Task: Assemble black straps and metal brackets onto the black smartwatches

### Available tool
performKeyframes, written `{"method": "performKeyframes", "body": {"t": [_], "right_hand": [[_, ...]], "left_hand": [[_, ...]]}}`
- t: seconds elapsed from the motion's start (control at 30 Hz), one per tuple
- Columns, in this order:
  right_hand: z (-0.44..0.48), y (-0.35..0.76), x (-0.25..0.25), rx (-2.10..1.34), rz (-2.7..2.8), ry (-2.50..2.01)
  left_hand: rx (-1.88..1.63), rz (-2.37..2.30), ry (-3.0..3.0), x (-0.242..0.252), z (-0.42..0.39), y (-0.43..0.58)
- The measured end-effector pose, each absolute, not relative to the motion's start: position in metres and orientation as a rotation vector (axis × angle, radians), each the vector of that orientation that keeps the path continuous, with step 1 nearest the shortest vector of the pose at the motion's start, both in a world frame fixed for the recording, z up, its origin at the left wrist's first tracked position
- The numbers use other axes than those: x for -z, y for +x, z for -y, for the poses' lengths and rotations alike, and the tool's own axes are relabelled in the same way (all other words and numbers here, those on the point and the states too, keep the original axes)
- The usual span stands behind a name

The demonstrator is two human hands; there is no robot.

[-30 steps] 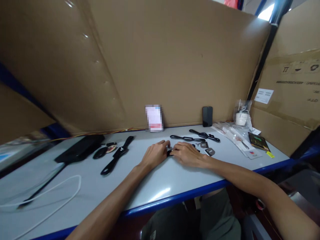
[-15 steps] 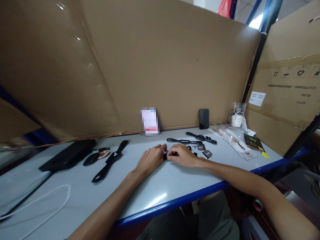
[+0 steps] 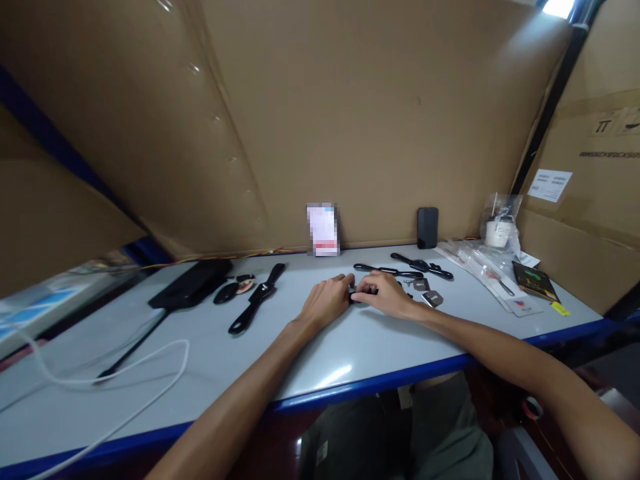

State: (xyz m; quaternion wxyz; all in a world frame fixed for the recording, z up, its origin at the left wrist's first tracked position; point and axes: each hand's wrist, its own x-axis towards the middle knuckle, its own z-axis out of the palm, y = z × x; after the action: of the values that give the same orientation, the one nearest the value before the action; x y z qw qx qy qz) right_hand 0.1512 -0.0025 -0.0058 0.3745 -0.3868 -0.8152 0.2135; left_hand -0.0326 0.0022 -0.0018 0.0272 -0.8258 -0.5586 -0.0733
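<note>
My left hand (image 3: 327, 301) and my right hand (image 3: 387, 294) rest close together on the grey table (image 3: 350, 347), fingers curled round a small black part (image 3: 356, 296) held between them. Most of that part is hidden by the fingers. Just behind my right hand lie two black watch straps (image 3: 387, 271) and small grey square pieces (image 3: 433, 298). A black smartwatch with its strap (image 3: 256, 307) lies to the left of my left hand.
A black flat case (image 3: 193, 283) and dark oval items (image 3: 233, 291) sit at the left, with a white cable (image 3: 125, 373) looping near the front edge. A dark phone (image 3: 427, 227) leans on the cardboard wall. Plastic packets (image 3: 480, 270), a white pot (image 3: 497, 233) and a dark card (image 3: 533, 281) lie at the right.
The view has shifted: the table's things sit further right and a little higher in the picture than half a second ago. Both hands stay together on the small black part.
</note>
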Motion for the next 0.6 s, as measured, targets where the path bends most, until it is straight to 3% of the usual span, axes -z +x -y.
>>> {"method": "performKeyframes", "body": {"t": [0.2, 0.4, 0.6], "right_hand": [[0.010, 0.152, 0.001, -0.510, 2.075, -0.988], [0.017, 0.150, 0.005, -0.264, 2.305, -1.013], [0.009, 0.151, 0.005, -0.349, 2.278, -0.971]], "left_hand": [[0.263, 1.745, -2.548, 0.003, -0.003, -0.033], [0.280, 1.750, -2.566, 0.000, -0.001, -0.033], [0.263, 1.720, -2.563, 0.000, -0.002, -0.034]]}}
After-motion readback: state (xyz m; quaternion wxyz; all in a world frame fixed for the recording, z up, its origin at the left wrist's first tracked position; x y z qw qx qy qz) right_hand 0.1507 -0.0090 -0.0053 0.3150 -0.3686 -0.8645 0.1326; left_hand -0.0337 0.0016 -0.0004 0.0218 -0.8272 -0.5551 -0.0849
